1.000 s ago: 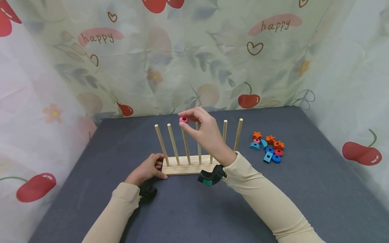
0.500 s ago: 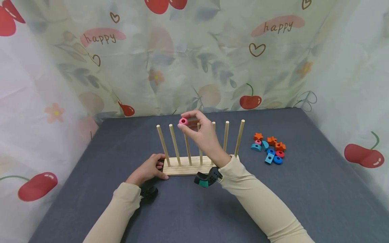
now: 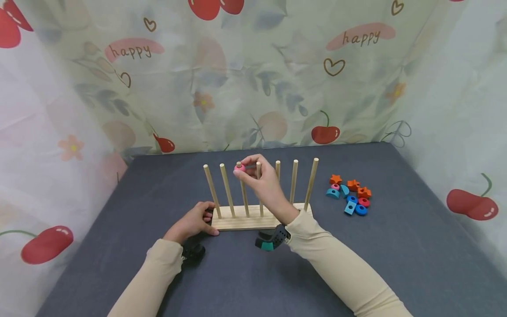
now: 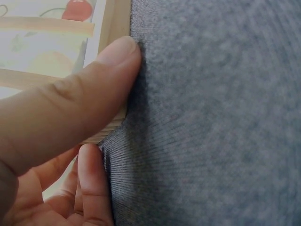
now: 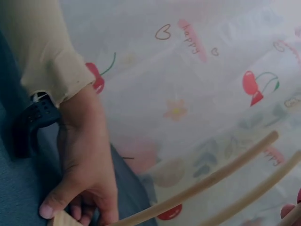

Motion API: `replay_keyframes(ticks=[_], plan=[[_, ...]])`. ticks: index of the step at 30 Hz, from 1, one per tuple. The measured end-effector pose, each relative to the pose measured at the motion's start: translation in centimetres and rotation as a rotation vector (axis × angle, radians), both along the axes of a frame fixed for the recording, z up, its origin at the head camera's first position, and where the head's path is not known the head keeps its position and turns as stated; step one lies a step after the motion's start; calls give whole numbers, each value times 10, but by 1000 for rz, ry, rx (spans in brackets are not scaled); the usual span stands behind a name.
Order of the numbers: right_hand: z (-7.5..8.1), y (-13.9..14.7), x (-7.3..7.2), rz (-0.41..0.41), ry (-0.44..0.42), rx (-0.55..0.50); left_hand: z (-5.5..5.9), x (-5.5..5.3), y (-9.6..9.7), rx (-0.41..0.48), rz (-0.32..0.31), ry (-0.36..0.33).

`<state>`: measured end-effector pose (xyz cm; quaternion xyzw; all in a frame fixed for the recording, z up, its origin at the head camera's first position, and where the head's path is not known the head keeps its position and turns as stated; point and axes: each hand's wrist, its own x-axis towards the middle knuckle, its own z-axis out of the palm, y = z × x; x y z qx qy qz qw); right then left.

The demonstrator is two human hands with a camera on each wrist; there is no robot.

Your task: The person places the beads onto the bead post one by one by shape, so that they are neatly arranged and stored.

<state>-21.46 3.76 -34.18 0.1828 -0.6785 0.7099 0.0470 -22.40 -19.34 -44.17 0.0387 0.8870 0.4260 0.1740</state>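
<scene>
In the head view a wooden peg stand (image 3: 239, 224) lies across the table, with a row of several upright pegs. My right hand (image 3: 266, 182) pinches a pink bead (image 3: 239, 167) between thumb and fingers, and the tip of the third peg from the left shows through its hole. The bead sits near the top of that peg. My left hand (image 3: 192, 223) holds the stand's left end. The left wrist view shows its thumb (image 4: 89, 89) along the base's edge and its fingers curled at the end. Only a sliver of the bead enters the right wrist view.
Right of the stand lies a loose group of beads: an orange star (image 3: 335, 179), other orange shapes (image 3: 363, 192), light-blue half rounds (image 3: 332, 193), a light-blue block (image 3: 350, 208), and blue, red and pink rounds. A patterned curtain (image 3: 237, 88) hangs behind the dark table (image 3: 119, 264).
My right hand has lowered the pink bead from above the third peg onto its top, so the peg tip now pokes through. The left hand stays at the stand's end.
</scene>
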Motion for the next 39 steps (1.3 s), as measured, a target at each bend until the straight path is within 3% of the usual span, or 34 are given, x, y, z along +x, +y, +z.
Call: replay_keyframes(ticks=[20, 39], plan=[[-61, 8, 0, 65, -87, 161, -3, 0, -2, 9, -9, 14], [-112, 5, 4, -17, -166, 234, -2, -1, -3, 14, -25, 15]])
